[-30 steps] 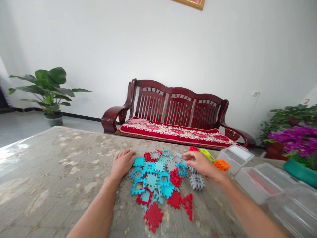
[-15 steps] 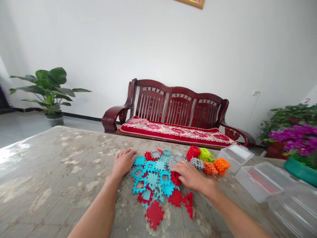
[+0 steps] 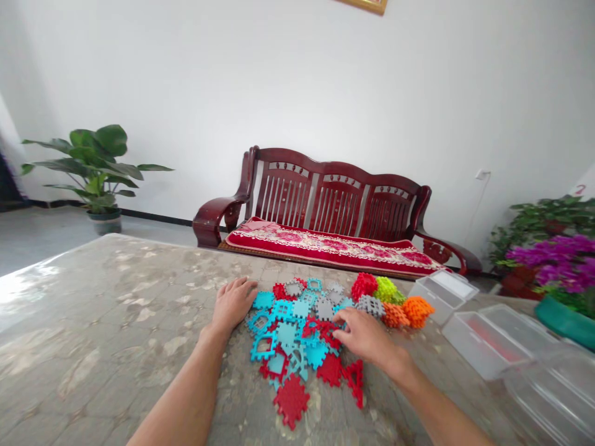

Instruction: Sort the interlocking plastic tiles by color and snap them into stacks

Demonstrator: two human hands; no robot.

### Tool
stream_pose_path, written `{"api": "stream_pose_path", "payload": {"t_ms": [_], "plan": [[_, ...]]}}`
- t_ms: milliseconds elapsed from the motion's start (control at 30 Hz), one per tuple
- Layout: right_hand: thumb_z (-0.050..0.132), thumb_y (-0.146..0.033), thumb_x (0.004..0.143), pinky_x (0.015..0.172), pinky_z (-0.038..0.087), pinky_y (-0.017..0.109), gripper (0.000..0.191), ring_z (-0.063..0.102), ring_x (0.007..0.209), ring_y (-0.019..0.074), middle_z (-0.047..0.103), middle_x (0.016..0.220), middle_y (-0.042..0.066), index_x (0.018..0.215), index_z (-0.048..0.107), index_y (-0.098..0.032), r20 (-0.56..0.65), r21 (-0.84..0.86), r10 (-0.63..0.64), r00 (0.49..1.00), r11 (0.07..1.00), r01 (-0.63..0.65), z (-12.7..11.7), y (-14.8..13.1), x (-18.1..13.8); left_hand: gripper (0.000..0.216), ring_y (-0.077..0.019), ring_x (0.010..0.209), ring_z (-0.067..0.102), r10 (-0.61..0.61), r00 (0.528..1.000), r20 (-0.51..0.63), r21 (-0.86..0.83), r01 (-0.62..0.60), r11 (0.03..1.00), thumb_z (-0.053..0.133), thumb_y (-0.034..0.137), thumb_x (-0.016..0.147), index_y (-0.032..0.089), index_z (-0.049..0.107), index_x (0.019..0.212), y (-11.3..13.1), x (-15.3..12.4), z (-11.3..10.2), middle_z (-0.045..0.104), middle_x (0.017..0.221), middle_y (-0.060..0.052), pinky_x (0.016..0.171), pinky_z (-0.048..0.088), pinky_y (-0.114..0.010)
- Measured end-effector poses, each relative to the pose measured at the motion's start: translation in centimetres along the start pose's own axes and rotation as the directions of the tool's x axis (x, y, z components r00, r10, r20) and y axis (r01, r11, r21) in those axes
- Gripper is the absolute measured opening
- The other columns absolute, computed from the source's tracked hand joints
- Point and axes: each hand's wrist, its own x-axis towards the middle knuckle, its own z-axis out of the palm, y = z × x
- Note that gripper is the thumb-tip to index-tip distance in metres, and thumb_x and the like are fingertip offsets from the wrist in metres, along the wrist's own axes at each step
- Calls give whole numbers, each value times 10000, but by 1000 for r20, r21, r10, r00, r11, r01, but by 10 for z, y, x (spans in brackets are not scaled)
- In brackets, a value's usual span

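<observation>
Left hand [image 3: 233,303] flat and open, palm down, touching blue tiles at the pile's left edge | right hand [image 3: 365,334] fingers curled onto a red tile [image 3: 320,328] mid-pile (pinched or merely pressed, I cannot tell) | tile pile [image 3: 290,337] lower centre, on the table [image 3: 116,322] | writing: red "2" [image 3: 579,190], right edge

Pile of flat tiles [image 3: 297,337] in the middle of the tabletop [image 3: 116,322], small stacks of tiles [image 3: 389,297] just behind it to the right, boxes [image 3: 488,341] in a row further right, bench [image 3: 334,217] behind the tabletop, potted plant [image 3: 100,167] far left, flowers [image 3: 555,260] far right.
</observation>
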Motion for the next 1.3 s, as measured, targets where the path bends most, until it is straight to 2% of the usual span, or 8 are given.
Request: {"api": "stream_pose_path", "payload": {"t_ms": [133,433,567,700,800,1067,1233,1300], "plan": [[643,-352,784,907,446,358,353,613,1089,287,672,1138,109,1097,669,-191,63,-152,12,998,988,-2,2,-5,-11,401,-253,1346,473,1,1000,0,7,-1,1000,391,367,937,289,641,1241,-1,0,1,559,1430,-62,1141,294,-472],[579,-273,771,944,451,388,445,612,1129,311,674,1181,143,1199,651,-177,91,-199,-10,996,980,28,0,-4,-5,409,-250,1351,467,-1,1000,5,-8,1,1000,388,371,941,276,641,1247,-2,0,1,551,1438,-65,1146,286,-462],[585,-270,756,932,463,361,545,631,1089,281,670,1205,121,1294,601,-190,91,-151,-40,995,987,54,-8,2,-8,398,-254,1335,484,6,1000,-12,-9,-6,1000,401,367,934,281,651,1232,-2,1,3,564,1425,-62,1137,301,-470],[635,-264,711,1022,421,375,662,552,1231,286,596,1359,110,1364,549,-204,153,-101,-84,985,990,100,-8,5,-10,399,-257,1336,484,6,1000,-21,-6,-6,1000,400,367,933,284,653,1230,-3,2,5,568,1422,-65,1136,302,-482],[690,-327,685,1034,418,411,702,531,1252,310,588,1370,121,1363,553,-208,163,-77,-98,982,991,112,-2,6,-9,406,-259,1340,480,10,1000,-13,-4,-10,1000,393,371,934,281,651,1234,-4,2,5,564,1425,-68,1140,296,-490],[638,-201,682,1036,422,412,643,564,1213,288,633,1306,109,1322,590,-227,51,-28,-158,986,987,159,4,16,-5,412,-250,1347,474,6,1000,-11,11,-6,1000,378,382,938,288,640,1241,-5,2,6,554,1437,-58,1140,299,-467],[597,-171,704,1057,410,410,589,570,1207,255,634,1307,81,1291,599,-218,-251,62,-106,962,990,126,-36,59,20,410,-250,1334,489,9,1000,-18,5,-9,1000,373,380,937,292,647,1230,-5,3,8,566,1423,-58,1139,300,-476],[591,-134,691,1065,404,402,606,568,1210,254,638,1305,92,1295,592,-182,-312,50,-57,948,996,77,-56,84,38,409,-254,1333,490,10,1000,-22,2,-10,1000,377,380,935,290,649,1227,-6,4,8,568,1421,-59,1139,301,-479]]}}
